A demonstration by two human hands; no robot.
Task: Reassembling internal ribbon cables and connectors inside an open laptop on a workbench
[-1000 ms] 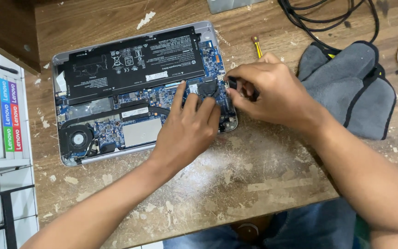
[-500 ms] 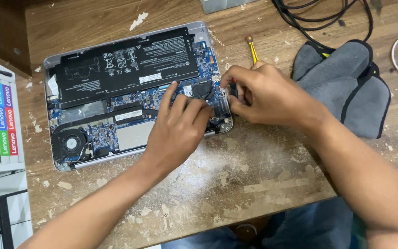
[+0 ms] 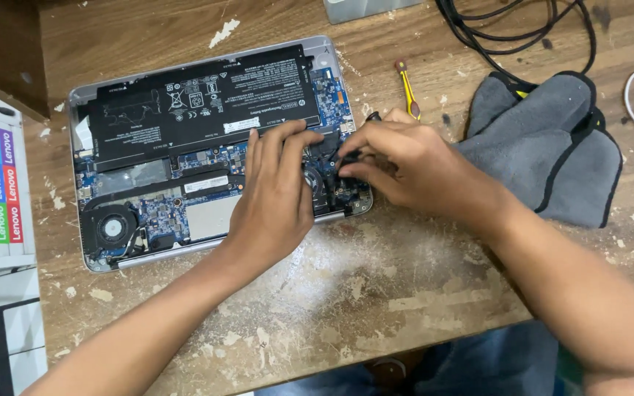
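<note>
An opened laptop [image 3: 207, 147] is lying base-up on the worn wooden worktop [image 3: 376, 293]. The left hand [image 3: 277, 194] is resting flat, fingers spread, on the board beside the black battery [image 3: 199, 103]. The right hand [image 3: 405, 165] is pinching a small dark part [image 3: 348, 158] at the laptop's right edge. A grey cloth [image 3: 552, 147] is lying nearby.

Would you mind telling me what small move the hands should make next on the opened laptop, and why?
Probably ease the small black part gently up and away with the right hand while the left hand presses flat on the laptop. The right fingertips already pinch that part at the board's right corner, and the left palm steadies the chassis. Whether it is free cannot be told.
</note>
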